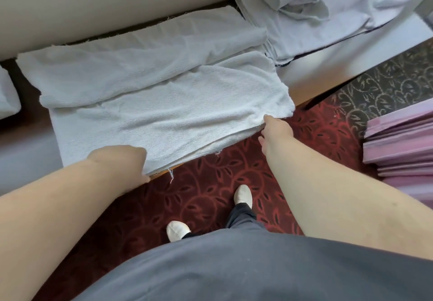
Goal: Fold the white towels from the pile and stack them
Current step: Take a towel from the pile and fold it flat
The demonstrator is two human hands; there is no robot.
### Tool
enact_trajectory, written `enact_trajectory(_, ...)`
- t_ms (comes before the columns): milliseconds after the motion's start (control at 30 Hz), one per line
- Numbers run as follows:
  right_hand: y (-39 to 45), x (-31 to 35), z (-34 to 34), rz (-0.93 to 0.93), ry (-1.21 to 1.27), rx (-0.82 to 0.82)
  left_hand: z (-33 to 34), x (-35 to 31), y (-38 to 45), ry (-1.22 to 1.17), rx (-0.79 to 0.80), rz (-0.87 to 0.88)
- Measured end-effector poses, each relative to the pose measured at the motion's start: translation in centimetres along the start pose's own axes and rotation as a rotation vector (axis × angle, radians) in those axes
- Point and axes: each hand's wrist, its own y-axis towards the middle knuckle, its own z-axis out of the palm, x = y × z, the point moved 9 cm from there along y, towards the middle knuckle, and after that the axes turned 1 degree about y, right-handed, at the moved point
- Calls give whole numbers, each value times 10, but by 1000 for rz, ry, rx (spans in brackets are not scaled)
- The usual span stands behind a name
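Table: white, in front of me.
Pile: crumpled white towels, far right on the table.
Towel: half-folded on the near table edge.
Left hand: my fingers grip its near left edge.
Right hand: my fingers pinch its near right corner.

A white table ran across the upper part of the view, its near edge showing a light wooden trim above the floor. Behind it rose a plain cream wall, with a dark gap where the table met it. The floor was covered by a red carpet patterned with darker leaf and vine scrolls; toward the upper right this gave way to a dark band of carpet with pale scrollwork. At the right edge stood a stack of pink-purple flat pieces, what they were unclear. Soft, even daylight lit the scene.
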Motion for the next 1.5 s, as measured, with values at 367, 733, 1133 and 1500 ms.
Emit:
enact_trajectory(367,45,15,-11,93,280,236,-82,-166,68,-201,-343,220)
enact_trajectory(733,39,24,-50,-140,298,78,-95,-167,57,-216,-417,155)
enact_trajectory(1133,17,60,-47,-364,-425,-202,-59,-83,23,-462,-433,65)
enact_trajectory(1500,-50,55,164,-770,-1738,475,44,14,5,-700,50,9)
